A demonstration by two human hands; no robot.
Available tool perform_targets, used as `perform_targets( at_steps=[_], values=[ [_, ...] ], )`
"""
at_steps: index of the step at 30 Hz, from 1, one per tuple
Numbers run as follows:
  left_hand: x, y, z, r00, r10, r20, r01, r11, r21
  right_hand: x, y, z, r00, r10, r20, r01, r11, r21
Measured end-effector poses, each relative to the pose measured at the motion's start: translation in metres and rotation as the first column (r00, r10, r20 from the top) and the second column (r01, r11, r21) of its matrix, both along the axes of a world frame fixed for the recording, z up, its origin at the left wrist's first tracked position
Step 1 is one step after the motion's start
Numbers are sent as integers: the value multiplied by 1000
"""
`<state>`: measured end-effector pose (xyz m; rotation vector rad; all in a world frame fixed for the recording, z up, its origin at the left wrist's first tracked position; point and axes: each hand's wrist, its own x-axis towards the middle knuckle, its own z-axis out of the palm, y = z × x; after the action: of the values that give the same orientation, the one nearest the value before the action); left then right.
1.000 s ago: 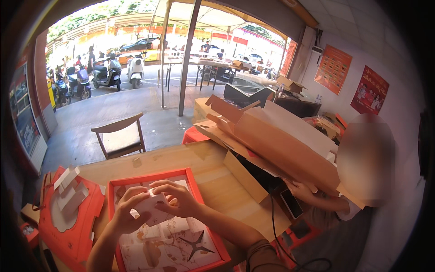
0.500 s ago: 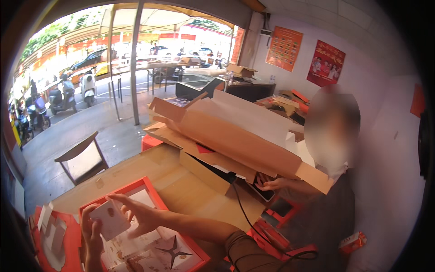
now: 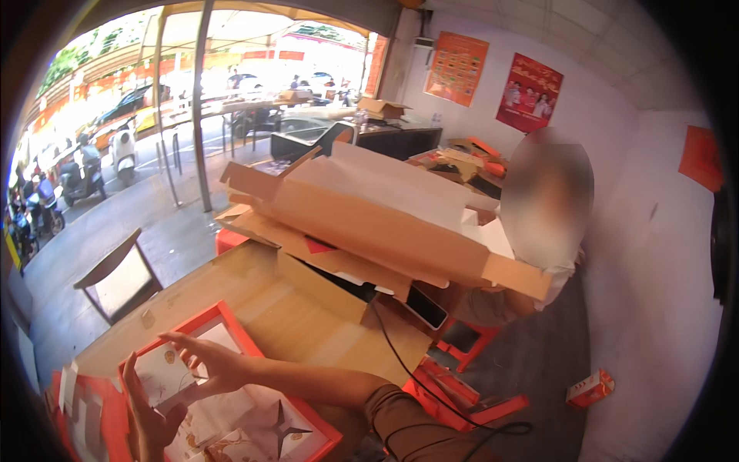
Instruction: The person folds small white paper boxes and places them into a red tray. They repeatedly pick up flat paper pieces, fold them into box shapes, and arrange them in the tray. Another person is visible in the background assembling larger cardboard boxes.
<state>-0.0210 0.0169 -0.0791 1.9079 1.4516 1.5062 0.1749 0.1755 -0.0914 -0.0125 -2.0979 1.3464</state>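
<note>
While a chair stands beyond the table, left hand and right hand flank a white box, grip unclear

Clock from table centre. Table: tray, 7 o'clock; cartons, 2 o'clock; phone at cartons' 5 o'clock. Floor: 1 chair, 9 o'clock; 1 box, 4 o'clock.

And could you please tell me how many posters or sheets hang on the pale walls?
3: an orange poster, a red poster to its right, and a red sheet farther right; more may be hidden.
</note>
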Motion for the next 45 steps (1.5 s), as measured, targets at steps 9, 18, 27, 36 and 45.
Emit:
perform_targets(
  at_steps=[9,18,27,36,45],
  values=[
    [3,-3,27,992,118,-47,-120,992,-43,19,-3,20,992,-124,-23,126,977,174],
    [-5,1,34,930,65,-363,63,942,331,11,-5,28,979,-196,-56,203,921,332],
    [-13,-7,37,995,32,-98,-44,991,-123,9,-10,26,925,-330,-186,378,775,507],
    [-63,-16,64,899,325,294,-374,918,129,22,7,42,876,-447,-181,476,861,178],
    [-63,-9,64,913,403,68,-403,915,-16,45,75,35,780,-618,-102,461,677,-574]
  ],
)
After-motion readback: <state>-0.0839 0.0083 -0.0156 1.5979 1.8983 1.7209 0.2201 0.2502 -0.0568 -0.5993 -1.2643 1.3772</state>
